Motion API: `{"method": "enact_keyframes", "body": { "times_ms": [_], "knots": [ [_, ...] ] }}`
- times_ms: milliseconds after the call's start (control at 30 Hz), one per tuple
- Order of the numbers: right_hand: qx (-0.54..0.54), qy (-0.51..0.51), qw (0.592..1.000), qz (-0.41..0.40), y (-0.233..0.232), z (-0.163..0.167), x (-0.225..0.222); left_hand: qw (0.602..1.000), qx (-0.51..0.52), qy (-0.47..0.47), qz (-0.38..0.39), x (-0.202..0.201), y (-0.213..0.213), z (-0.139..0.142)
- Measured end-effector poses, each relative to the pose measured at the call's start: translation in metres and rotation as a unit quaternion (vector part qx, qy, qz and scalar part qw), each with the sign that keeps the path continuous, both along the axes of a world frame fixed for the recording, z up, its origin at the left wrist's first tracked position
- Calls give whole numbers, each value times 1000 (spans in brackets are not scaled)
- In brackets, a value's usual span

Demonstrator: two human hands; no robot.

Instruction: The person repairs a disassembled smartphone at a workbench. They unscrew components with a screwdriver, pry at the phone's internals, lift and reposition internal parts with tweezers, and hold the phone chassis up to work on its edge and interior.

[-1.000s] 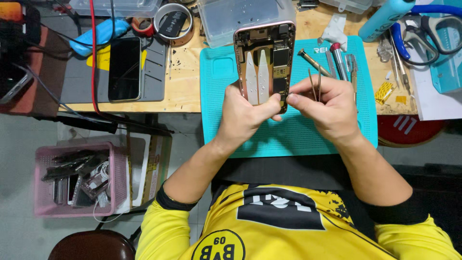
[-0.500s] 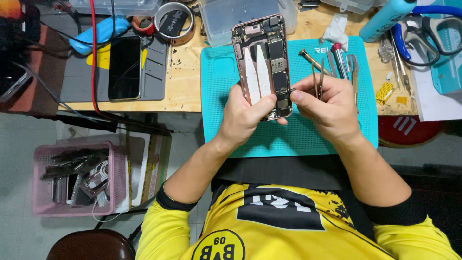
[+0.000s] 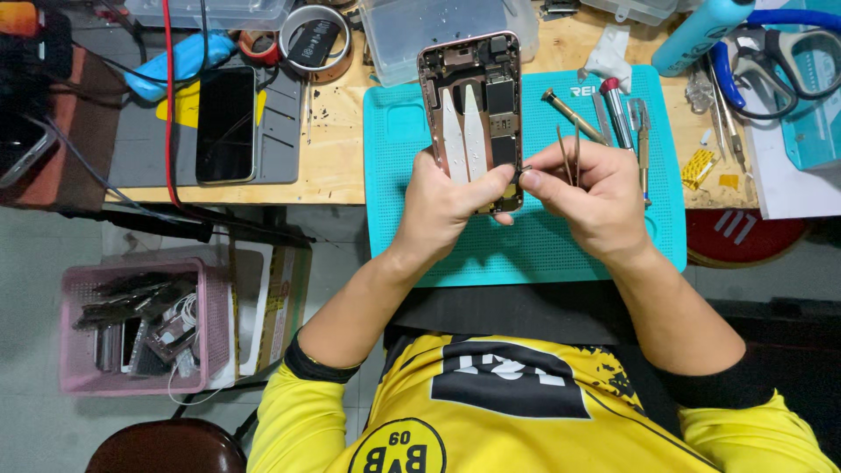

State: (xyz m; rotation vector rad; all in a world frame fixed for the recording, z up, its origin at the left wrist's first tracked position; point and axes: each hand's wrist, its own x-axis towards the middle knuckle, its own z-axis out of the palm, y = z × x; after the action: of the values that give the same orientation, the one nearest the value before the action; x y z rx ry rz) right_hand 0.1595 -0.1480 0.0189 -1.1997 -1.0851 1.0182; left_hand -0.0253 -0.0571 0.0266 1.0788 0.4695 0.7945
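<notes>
The left hand (image 3: 451, 197) grips the opened phone (image 3: 473, 114) by its lower end, upright over the teal mat (image 3: 526, 245). The right hand (image 3: 587, 188), at three o'clock of it, pinches tweezers (image 3: 569, 153), fingertips touching the phone's edge.

Rose-gold opened phone (image 3: 473, 114) with two white strips inside, over a teal mat (image 3: 526, 245) with a fine dotted texture. Left of the mat: pale wood tabletop (image 3: 337, 166), grey mat (image 3: 280, 131), black phone (image 3: 225, 124), red cable (image 3: 166, 88). Below: pink basket (image 3: 83, 350), yellow-and-black shirt (image 3: 491, 420).
</notes>
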Motion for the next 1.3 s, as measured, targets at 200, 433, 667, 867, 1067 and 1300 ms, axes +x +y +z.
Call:
{"method": "enact_keyframes", "body": {
  "times_ms": [200,433,667,867,1067,1300],
  "knots": [
    [-18,75,997,8,2,-3,0,997,-49,-56,-22,4,1,-2],
    [-39,218,975,38,5,-1,6,987,-100,-107,-61,3,5,-8],
    [-57,264,961,63,11,-3,13,992,-68,-92,-60,4,8,-21],
    [-74,270,960,22,11,-2,15,999,13,-51,14,6,10,-29],
    [-79,196,977,21,11,-3,15,996,73,-17,58,9,9,-31],
    [-50,261,964,12,9,3,28,999,13,-45,7,-1,14,-27]
  ]
}}
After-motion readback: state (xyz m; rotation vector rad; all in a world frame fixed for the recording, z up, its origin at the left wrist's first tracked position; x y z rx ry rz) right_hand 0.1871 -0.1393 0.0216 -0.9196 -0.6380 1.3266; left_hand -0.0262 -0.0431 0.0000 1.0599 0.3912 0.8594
